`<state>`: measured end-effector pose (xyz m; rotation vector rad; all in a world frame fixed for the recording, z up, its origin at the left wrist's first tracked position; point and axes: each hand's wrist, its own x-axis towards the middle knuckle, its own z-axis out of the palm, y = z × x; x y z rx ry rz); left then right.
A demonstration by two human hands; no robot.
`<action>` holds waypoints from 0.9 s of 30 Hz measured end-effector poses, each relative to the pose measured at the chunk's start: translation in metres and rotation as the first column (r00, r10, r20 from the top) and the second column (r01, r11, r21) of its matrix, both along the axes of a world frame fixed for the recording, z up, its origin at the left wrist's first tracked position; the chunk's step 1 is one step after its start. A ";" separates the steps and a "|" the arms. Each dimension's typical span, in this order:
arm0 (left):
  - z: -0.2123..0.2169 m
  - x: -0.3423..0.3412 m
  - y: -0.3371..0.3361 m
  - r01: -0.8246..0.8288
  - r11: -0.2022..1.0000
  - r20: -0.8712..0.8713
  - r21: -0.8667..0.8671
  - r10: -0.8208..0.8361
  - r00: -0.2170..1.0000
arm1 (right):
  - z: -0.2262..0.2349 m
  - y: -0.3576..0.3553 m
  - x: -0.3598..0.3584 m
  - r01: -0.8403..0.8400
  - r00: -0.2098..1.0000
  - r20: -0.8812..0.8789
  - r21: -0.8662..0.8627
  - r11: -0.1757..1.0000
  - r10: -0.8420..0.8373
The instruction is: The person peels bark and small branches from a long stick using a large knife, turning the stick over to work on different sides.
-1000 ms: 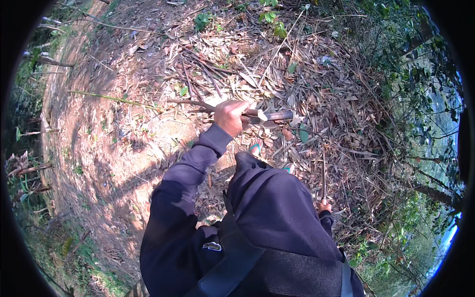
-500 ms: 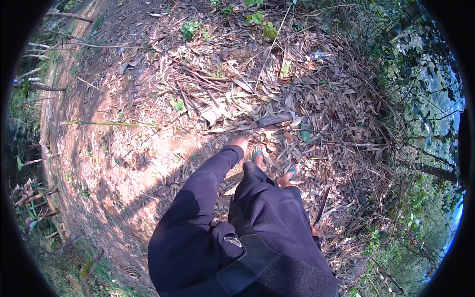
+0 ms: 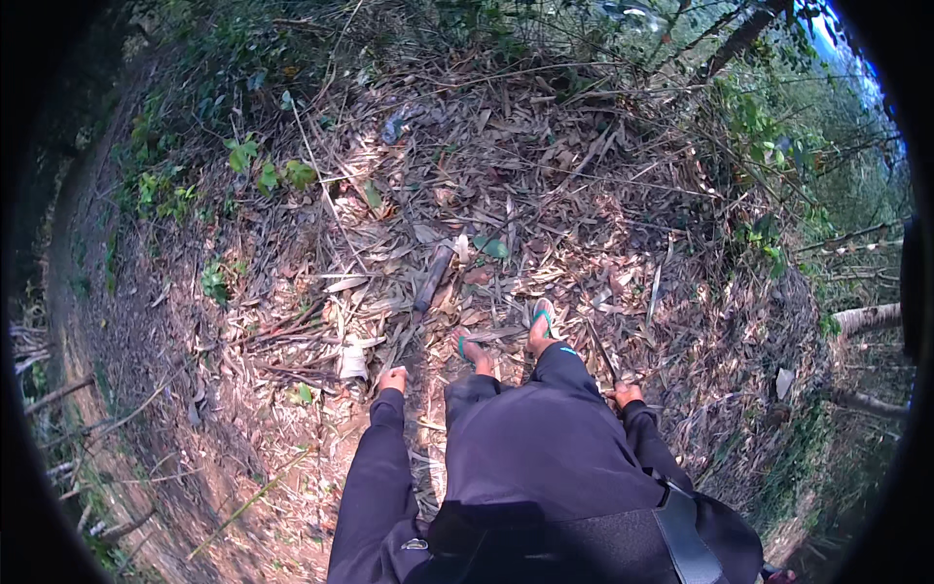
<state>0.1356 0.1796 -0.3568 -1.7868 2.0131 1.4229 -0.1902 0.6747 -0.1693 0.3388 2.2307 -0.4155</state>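
My right hand (image 3: pixel 626 393) grips the handle end of a machete (image 3: pixel 602 352), whose dark, narrow blade points forward and slightly left, beside my right leg. The handle is mostly hidden in the fingers. Out ahead of my left knee, my left hand (image 3: pixel 392 380) hangs low with its fingers curled in, and nothing shows in it. Just beyond it on the ground lies a pale, papery piece (image 3: pixel 352 362). A dark, stick-like length (image 3: pixel 433 278), perhaps wood, lies on the leaves ahead of my left foot.
Dry leaves (image 3: pixel 574 224) and thin sticks cover the ground. Brown twigs (image 3: pixel 292 331) lie in a heap at the left, near a long greenish stem (image 3: pixel 248 504). Bushes (image 3: pixel 467 34) stand ahead, and bare branches (image 3: pixel 866 319) reach in from the right. My feet wear sandals (image 3: pixel 542 315).
My view has swung to the right, so the twigs and dark length now sit further left. The left arm has drawn back from near the dark length; the machete stays in my right hand.
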 end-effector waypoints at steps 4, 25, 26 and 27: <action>-0.011 0.015 -0.045 -0.317 0.919 0.076 0.233 0.308 0.948 | -0.070 0.059 0.013 0.061 0.996 0.057 0.083 0.995 -0.066; 0.099 -0.391 0.165 0.360 0.820 -0.343 0.445 -0.215 0.914 | -0.154 0.218 0.008 0.507 0.843 0.280 -0.128 0.853 -0.459; 0.096 -0.390 0.158 0.323 0.841 -0.324 0.433 -0.189 0.927 | -0.124 0.208 -0.014 0.670 0.712 0.275 0.007 0.742 -0.645; 0.091 -0.386 0.147 0.261 0.836 -0.279 0.482 -0.136 0.951 | -0.084 0.196 -0.036 0.735 0.649 0.310 -0.019 0.678 -0.695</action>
